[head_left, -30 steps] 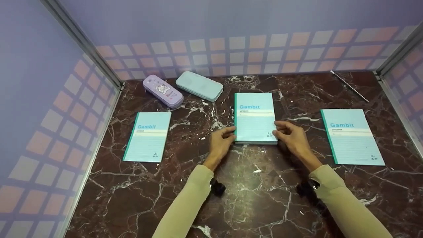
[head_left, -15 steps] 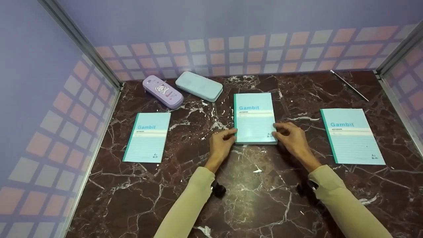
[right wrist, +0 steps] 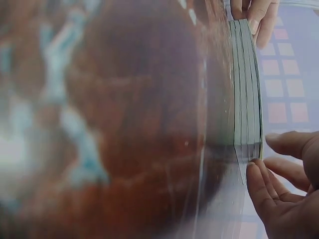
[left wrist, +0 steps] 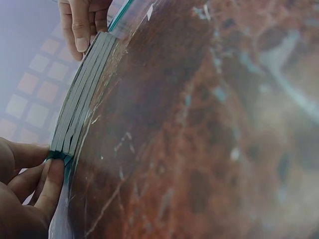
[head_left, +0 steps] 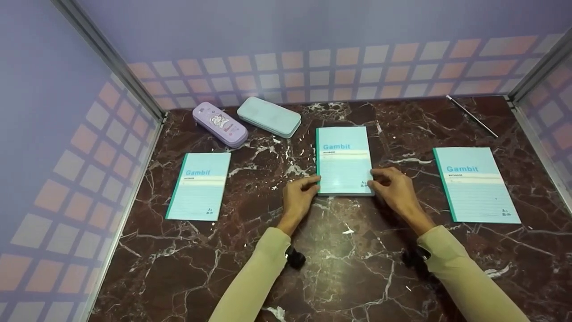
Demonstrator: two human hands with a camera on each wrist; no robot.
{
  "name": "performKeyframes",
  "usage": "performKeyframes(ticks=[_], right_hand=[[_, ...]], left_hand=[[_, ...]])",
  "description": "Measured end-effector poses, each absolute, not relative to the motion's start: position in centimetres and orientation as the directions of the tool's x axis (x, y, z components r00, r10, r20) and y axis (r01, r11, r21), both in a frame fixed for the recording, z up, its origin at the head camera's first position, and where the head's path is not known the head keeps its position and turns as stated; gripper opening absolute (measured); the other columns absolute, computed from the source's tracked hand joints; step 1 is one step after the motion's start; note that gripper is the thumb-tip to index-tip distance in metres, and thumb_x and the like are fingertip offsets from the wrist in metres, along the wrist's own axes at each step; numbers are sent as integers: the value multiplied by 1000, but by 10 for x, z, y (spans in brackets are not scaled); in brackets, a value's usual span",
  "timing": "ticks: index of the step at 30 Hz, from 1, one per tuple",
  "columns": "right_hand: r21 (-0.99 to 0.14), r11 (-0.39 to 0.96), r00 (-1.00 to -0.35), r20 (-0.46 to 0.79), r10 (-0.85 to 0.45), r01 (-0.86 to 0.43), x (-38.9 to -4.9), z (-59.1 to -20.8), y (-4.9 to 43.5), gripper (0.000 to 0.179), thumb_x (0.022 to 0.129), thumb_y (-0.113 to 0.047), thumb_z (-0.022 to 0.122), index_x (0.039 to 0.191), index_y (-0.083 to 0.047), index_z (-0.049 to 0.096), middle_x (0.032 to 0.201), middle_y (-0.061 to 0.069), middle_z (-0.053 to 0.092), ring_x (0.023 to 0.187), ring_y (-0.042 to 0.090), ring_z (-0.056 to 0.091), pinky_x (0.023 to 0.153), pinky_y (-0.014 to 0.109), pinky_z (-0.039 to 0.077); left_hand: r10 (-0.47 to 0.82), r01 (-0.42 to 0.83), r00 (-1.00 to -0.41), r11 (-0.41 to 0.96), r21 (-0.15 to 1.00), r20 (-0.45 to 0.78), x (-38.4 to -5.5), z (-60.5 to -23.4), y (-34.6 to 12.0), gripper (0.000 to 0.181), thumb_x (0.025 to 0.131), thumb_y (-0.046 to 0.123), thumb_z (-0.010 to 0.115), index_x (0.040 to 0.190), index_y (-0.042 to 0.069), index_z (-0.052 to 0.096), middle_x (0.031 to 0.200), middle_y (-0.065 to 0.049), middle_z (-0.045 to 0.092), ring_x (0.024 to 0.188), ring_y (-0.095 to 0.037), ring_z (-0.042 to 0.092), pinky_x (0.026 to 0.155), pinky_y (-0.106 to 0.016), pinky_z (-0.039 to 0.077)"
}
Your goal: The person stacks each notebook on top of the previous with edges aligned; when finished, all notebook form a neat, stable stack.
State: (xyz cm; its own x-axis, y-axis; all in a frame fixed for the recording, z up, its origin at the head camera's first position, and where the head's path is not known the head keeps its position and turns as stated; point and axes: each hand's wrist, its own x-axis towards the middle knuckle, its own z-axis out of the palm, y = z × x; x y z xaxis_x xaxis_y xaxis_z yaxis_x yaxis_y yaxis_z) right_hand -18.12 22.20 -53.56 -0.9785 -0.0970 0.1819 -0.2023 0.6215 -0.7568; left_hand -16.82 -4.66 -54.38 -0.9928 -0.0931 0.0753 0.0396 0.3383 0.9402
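A stack of several light-blue notebooks [head_left: 343,167] with green spines lies in the middle of the table, its top cover marked "Gambit". My left hand [head_left: 298,199] holds the spine side near the lower left corner with thumb and bent fingers. Opposite it, my right hand [head_left: 395,190] holds the right edge near the lower right corner. The layered page edges of the stack [left wrist: 82,94] face me in the left wrist view, nearly flush. In the right wrist view, the right thumb and fingertips [right wrist: 256,172] meet the corner of the stack [right wrist: 246,89].
One matching notebook [head_left: 199,186] lies at the left and another notebook [head_left: 476,184] at the right. A purple pencil case [head_left: 220,124] and a pale-green case [head_left: 269,116] sit at the back. A thin pen-like stick [head_left: 472,116] lies back right. Partition walls [head_left: 313,27] enclose the marble table.
The top notebook has slid slightly toward me, so less of the ones beneath shows at the near edge. Both hands have moved slightly nearer with it; the other things are still.
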Motion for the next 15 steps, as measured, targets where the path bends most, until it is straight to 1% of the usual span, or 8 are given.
performKeyframes(ticks=[2,6,10,15], right_hand=[[-757,624,-981,158,-112,-193,-180,-536,224,37,95,-8,81,129,5,73,115,22,71,99,38,72,85,45,59],[-762,622,-982,107,-155,-181,-177,-537,230,49,94,-13,84,137,3,69,129,24,69,107,40,72,92,52,59],[-772,609,-978,81,-194,-185,-175,-538,236,57,90,-12,87,141,2,66,134,26,67,112,42,71,98,53,58],[-767,609,-971,77,-227,-203,-174,-538,238,61,88,-7,87,144,2,63,136,28,65,116,45,69,102,54,55]], left_hand=[[-88,42,-993,342,939,76,-167,-545,-47,21,94,4,81,115,8,84,121,-5,77,108,-18,75,87,-29,61],[-49,49,-996,353,934,71,-165,-546,-48,26,92,7,85,118,6,82,117,-8,78,100,-18,77,84,-25,61],[-4,60,-998,371,927,66,-164,-545,-48,36,89,6,88,124,5,79,118,-13,77,97,-21,78,80,-24,62],[26,77,-997,411,908,73,-165,-545,-48,40,87,1,87,126,3,78,122,-18,75,97,-24,78,78,-24,63]])
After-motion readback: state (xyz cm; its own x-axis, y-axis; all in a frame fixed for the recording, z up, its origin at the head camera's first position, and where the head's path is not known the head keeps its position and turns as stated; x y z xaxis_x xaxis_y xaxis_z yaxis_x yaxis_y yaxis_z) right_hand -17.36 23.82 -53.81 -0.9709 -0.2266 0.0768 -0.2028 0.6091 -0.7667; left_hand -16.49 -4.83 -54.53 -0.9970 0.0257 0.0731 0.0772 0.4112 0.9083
